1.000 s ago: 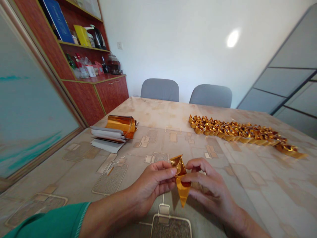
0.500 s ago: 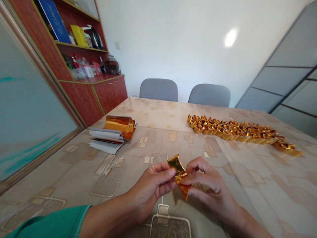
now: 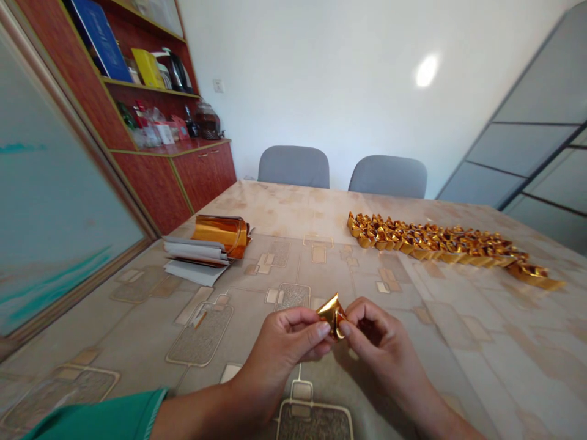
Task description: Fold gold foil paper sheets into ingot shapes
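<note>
A small piece of folded gold foil paper is pinched between my two hands above the near part of the table. My left hand grips its left side, thumb on the front. My right hand has thumb and fingertips on its right edge. A pointed corner sticks up between the hands, and its lower part is partly hidden by my fingers. Farther back on the right lie rows of folded gold paper pieces. On the left is a stack of gold foil paper sheets with white backs.
The table has a patterned cloth. Two grey chairs stand at its far side by the white wall. A red-brown cabinet with bottles and a kettle is at the back left.
The foil piece has been turned and folded over: its lower point no longer hangs down, and it looks more compact. My right hand's fingers have closed in on its edge.
</note>
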The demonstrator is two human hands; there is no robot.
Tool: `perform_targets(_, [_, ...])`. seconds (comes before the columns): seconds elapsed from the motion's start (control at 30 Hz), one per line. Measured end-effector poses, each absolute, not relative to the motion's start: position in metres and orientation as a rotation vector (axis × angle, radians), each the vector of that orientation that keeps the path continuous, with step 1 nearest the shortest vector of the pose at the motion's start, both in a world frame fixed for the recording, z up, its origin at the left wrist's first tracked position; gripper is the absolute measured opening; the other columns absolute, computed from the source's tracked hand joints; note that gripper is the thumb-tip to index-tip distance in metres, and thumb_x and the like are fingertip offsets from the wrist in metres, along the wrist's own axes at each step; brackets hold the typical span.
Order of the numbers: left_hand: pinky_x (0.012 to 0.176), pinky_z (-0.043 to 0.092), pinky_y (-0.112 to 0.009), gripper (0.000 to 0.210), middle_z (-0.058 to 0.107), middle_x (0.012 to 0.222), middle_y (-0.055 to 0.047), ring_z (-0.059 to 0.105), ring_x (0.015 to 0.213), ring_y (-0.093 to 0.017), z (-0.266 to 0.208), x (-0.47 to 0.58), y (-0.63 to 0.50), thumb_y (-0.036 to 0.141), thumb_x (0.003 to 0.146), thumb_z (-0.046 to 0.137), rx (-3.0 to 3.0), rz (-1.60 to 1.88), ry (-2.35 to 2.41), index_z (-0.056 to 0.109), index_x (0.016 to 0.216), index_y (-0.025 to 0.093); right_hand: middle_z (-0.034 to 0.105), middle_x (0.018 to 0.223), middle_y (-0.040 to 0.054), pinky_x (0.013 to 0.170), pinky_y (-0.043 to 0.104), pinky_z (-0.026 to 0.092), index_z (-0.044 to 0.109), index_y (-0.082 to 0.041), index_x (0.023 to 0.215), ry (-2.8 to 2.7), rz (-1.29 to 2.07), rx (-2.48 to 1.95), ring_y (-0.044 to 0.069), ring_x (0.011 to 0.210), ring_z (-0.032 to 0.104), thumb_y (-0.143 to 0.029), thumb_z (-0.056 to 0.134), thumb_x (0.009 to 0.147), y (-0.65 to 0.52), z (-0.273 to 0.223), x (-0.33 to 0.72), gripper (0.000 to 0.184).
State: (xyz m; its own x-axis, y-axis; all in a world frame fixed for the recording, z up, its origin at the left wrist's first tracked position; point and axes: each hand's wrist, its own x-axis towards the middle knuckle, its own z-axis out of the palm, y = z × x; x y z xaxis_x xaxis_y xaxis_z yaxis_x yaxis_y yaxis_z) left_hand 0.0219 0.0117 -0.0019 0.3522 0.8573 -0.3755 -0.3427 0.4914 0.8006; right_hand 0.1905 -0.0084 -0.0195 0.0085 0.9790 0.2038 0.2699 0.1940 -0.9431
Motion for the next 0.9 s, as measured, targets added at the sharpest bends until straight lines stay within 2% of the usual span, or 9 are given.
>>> perform_targets(0.17, [0.066, 0.053, -0.024, 0.038, 0.070, 0.071, -0.004, 0.063, 0.067, -0.013, -0.0035, 0.0225, 0.0121, 0.043, 0.056, 0.090, 0.771, 0.832, 0.919, 0.074, 0.072, 0.012, 0.052, 0.063, -0.0014, 0.054, 0.028, 0.033, 0.050, -0.022, 0.067, -1.508, 0.795, -1.356, 0.015, 0.059, 0.045, -0.031, 0.058, 0.087, -0.0117, -0.0144, 0.1868, 0.023])
perform_targets(0.4, [0.067, 0.053, -0.023, 0.035, 0.071, 0.073, -0.004, 0.065, 0.068, -0.013, -0.0091, 0.0205, 0.0106, 0.041, 0.062, 0.088, 0.797, 0.781, 0.911, 0.074, 0.075, 0.012, 0.050, 0.063, -0.0028, 0.053, 0.027, 0.031, 0.052, -0.021, 0.068, -1.562, 0.790, -1.291, 0.013, 0.058, 0.043, -0.032, 0.062, 0.087, -0.0131, -0.0132, 0.1866, 0.024])
perform_targets(0.53, [0.068, 0.054, -0.023, 0.035, 0.072, 0.077, -0.005, 0.066, 0.069, -0.013, -0.0111, 0.0201, 0.0101, 0.039, 0.063, 0.089, 0.747, 0.769, 0.898, 0.072, 0.078, 0.012, 0.049, 0.063, -0.0038, 0.053, 0.026, 0.030, 0.051, -0.021, 0.068, -1.534, 0.875, -1.289, 0.012, 0.058, 0.041, -0.032, 0.064, 0.086, -0.0112, -0.0140, 0.1878, 0.025])
perform_targets(0.63, [0.067, 0.054, -0.024, 0.034, 0.071, 0.075, -0.004, 0.066, 0.066, -0.012, -0.0108, 0.0210, 0.0112, 0.036, 0.062, 0.089, 0.697, 0.771, 0.883, 0.069, 0.076, 0.012, 0.046, 0.065, -0.0048, 0.053, 0.026, 0.032, 0.050, -0.022, 0.076, -1.437, 1.005, -1.199, 0.012, 0.060, 0.040, -0.034, 0.067, 0.083, -0.0104, -0.0130, 0.1885, 0.022])
perform_targets(0.77, [0.075, 0.056, -0.026, 0.034, 0.071, 0.076, -0.002, 0.066, 0.070, -0.012, -0.0091, 0.0218, 0.0135, 0.032, 0.059, 0.091, 0.611, 0.862, 0.862, 0.066, 0.071, 0.013, 0.048, 0.069, -0.0040, 0.053, 0.025, 0.032, 0.052, -0.021, 0.084, -1.329, 1.164, -1.130, 0.012, 0.061, 0.040, -0.043, 0.071, 0.079, -0.0090, -0.0137, 0.1895, 0.029])
perform_targets(0.9, [0.075, 0.055, -0.025, 0.035, 0.069, 0.073, 0.000, 0.065, 0.069, -0.011, -0.0101, 0.0221, 0.0142, 0.031, 0.055, 0.093, 0.631, 0.921, 0.853, 0.067, 0.069, 0.013, 0.046, 0.064, -0.0041, 0.052, 0.024, 0.029, 0.053, -0.019, 0.075, -1.262, 1.287, -1.154, 0.011, 0.057, 0.037, -0.049, 0.070, 0.078, -0.0079, -0.0153, 0.1885, 0.034])
